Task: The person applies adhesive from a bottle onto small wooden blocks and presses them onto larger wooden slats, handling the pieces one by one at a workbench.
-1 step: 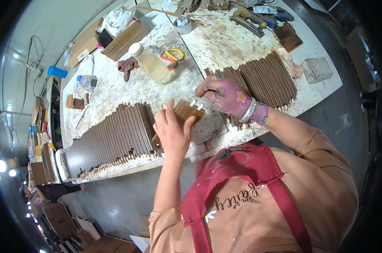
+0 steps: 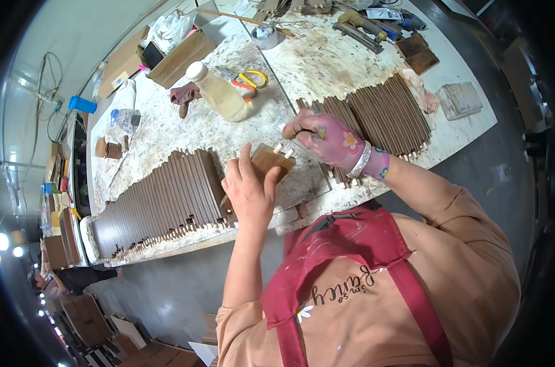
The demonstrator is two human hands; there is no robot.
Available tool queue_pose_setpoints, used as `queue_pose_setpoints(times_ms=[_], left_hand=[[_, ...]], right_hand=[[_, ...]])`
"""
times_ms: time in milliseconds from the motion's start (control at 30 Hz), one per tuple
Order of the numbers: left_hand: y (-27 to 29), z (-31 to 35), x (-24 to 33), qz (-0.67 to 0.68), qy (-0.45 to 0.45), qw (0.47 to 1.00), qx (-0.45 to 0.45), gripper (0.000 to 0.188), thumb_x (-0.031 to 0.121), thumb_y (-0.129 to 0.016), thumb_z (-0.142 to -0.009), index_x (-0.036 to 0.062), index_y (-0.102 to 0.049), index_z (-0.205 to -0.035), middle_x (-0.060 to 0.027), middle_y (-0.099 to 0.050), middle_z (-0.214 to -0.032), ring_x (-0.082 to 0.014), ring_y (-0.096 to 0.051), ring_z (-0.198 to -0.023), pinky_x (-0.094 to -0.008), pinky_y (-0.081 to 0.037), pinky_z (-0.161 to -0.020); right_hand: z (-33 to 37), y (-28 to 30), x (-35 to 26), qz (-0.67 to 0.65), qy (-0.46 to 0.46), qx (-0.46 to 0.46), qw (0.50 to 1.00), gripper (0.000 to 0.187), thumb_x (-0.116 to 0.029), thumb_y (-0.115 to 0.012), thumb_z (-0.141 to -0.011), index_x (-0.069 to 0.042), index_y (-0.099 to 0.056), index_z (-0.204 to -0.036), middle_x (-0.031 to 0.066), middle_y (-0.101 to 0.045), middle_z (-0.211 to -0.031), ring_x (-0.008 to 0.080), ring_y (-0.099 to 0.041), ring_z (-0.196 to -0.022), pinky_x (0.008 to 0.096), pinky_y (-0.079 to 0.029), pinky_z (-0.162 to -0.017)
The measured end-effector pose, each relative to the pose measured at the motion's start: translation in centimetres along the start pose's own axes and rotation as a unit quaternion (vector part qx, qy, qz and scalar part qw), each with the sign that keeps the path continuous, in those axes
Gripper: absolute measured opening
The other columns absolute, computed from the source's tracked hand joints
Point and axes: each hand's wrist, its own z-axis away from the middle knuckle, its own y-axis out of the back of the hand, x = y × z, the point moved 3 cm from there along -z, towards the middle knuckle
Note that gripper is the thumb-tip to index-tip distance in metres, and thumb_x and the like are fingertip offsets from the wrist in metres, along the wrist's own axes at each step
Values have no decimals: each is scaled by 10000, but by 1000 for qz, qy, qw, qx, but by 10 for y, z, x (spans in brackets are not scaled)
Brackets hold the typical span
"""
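My bare left hand (image 2: 248, 189) grips a brown wooden board (image 2: 269, 163) near its end, thumb on one side and fingers on the other. Two pale dowels (image 2: 279, 148) stick out of that end. Just to the right, my right hand (image 2: 329, 139), in a pink flowered glove, is closed in a pinch above the table; a small pale thing at its fingertips is too unclear to name. Left of my left hand stands a long row of brown boards (image 2: 161, 199), dowels showing along their near ends. Beyond my right hand lie stacked brown boards (image 2: 391, 116), also with dowels.
A bottle of pale liquid (image 2: 219, 95) lies beyond my hands, beside yellow and orange scissors (image 2: 251, 82). Farther back are a cardboard box (image 2: 182, 58), a small tub (image 2: 265, 38) and nail guns (image 2: 363, 30). Another person (image 2: 57, 281) is at the far left.
The board in my left hand has shifted very slightly to the left. My right hand has hardly moved, its pinch unchanged.
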Motion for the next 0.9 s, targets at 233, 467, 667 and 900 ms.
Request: queue_pose_setpoints(times_ms=[233,467,667,900], left_hand=[[-3,3,-16,91,65,991,-78,472,258,-597,-949,40,-489,-1353,-203,-550,-1035,-385,-561,-945,-450,-441,-817],[-25,29,-55,274,231,921,-153,492,195,-572,-983,-31,-450,-1403,-248,-533,-1338,-309,-526,-1238,-369,-411,-1028],[-25,42,-58,384,319,859,-111,535,115,-604,-951,30,-435,-1451,-72,-573,-1027,-132,-528,-927,-256,-443,-827],[-26,57,-62,348,353,867,-48,538,71,-661,-904,43,-498,-1416,25,-498,-860,-74,-423,-761,-207,-388,-703]], right_hand=[[6,-4,1,-22,-63,5,998,185,-57,-572,-864,-7,-653,-1023,142,-653,-1021,267,-647,-970,356,-501,-868],[17,-25,5,42,-112,-33,992,297,-48,-581,-883,-66,-580,-1180,154,-656,-972,291,-667,-918,369,-521,-814],[15,-50,12,67,-119,-106,985,303,-85,-590,-892,-69,-583,-1195,166,-655,-1021,357,-640,-953,424,-509,-818],[9,-66,25,85,-72,-92,990,299,-92,-586,-892,-61,-581,-1189,178,-644,-1086,370,-621,-1003,448,-498,-861]])
